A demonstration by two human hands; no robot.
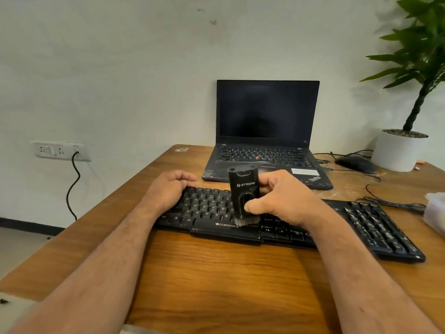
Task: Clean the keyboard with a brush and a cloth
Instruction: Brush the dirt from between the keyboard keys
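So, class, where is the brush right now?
In the head view, the brush stands upright, centre frame, gripped by the right hand, bristles on the keyboard near the spacebar.

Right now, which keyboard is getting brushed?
The separate black keyboard nearest the person: the brush bristles touch it, right hand gripping. The laptop keyboard behind is untouched.

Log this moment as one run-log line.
stage: brushing | right hand: holds brush, bristles on keyboard | left hand: steadies keyboard's left end
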